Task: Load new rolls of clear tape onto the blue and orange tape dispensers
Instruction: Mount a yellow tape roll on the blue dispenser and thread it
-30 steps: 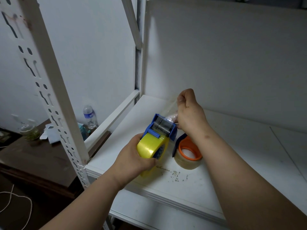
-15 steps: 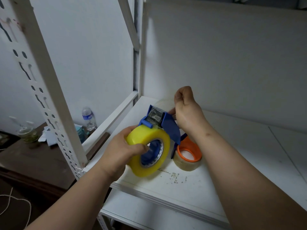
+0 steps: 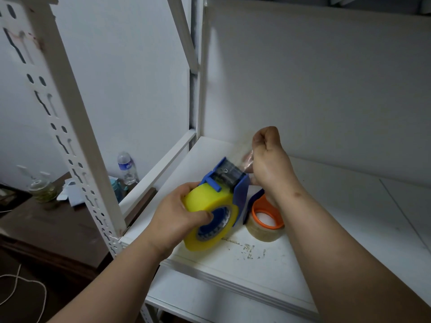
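A yellow-looking roll (image 3: 210,220) is already seated on the blue dispenser (image 3: 233,185), gripped by the left hand (image 3: 177,217); the tape end (image 3: 246,159) is being pinched by the right hand (image 3: 270,159). The orange dispenser (image 3: 265,215), on the shelf (image 3: 338,229), is apparently loaded.

You face a white shelf (image 3: 349,206) on a slotted white upright (image 3: 70,127) against plain white walls (image 3: 121,73). At eight o'clock stands a dark wooden table (image 3: 46,227) bearing a water bottle (image 3: 126,167).
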A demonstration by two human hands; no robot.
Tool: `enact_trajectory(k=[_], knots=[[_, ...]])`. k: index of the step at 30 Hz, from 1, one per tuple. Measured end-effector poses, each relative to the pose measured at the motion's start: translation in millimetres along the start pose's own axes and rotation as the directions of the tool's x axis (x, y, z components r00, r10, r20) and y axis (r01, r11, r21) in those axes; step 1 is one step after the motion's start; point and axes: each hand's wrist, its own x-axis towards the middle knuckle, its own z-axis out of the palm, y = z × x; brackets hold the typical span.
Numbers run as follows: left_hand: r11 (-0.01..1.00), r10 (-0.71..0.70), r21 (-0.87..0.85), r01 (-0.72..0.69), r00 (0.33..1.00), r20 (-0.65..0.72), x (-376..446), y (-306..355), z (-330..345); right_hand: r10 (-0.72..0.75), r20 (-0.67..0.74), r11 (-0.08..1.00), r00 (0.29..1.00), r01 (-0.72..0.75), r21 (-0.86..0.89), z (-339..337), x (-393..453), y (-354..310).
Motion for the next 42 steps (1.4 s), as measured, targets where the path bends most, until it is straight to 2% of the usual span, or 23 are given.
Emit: enact_trajectory(k=[5, 9, 13, 17, 21, 27, 30, 39, 42], knots=[[0.998, -0.003, 0.058, 0.003, 1.000, -0.009, -5, -7, 0, -0.184, -0.044, 0.976, 0.982, 0.177, -0.125, -2, -6, 4], [0.997, -0.001, 0.082, 0.001, 1.000, -0.006, -6, -9, -2, -0.187, -0.118, 0.973, 0.975, 0.167, -0.161, -2, -5, 16], [0.995, -0.012, 0.101, 0.013, 1.000, -0.010, -9, -14, -1, -0.108, -0.128, 0.989, 0.986, 0.093, -0.115, 0, -6, 27], [0.991, -0.016, 0.131, 0.019, 1.000, -0.025, -13, -18, 1, 0.115, -0.105, 0.993, 0.988, -0.117, -0.010, 2, -2, 35], [0.989, 0.001, 0.148, 0.003, 1.000, -0.029, -16, -18, 2, 0.338, 0.032, 0.903, 0.941, -0.334, 0.269, 0, 1, 45], [0.992, 0.008, 0.123, -0.005, 1.000, -0.025, -22, -17, 1, 0.454, 0.232, 0.806, 0.860, -0.508, 0.304, 3, -11, 59], [0.995, 0.004, 0.099, -0.002, 1.000, -0.019, -24, -16, 1, 0.466, 0.279, 0.791, 0.840, -0.536, 0.294, 8, -18, 65], [0.999, 0.014, 0.035, -0.014, 1.000, -0.023, -26, -24, -2, 0.488, 0.293, 0.784, 0.822, -0.561, 0.265, 20, -25, 73], [1.000, 0.018, 0.015, -0.018, 1.000, -0.016, -25, -27, -3, 0.404, 0.220, 0.849, 0.888, -0.453, 0.271, 23, -25, 73]])
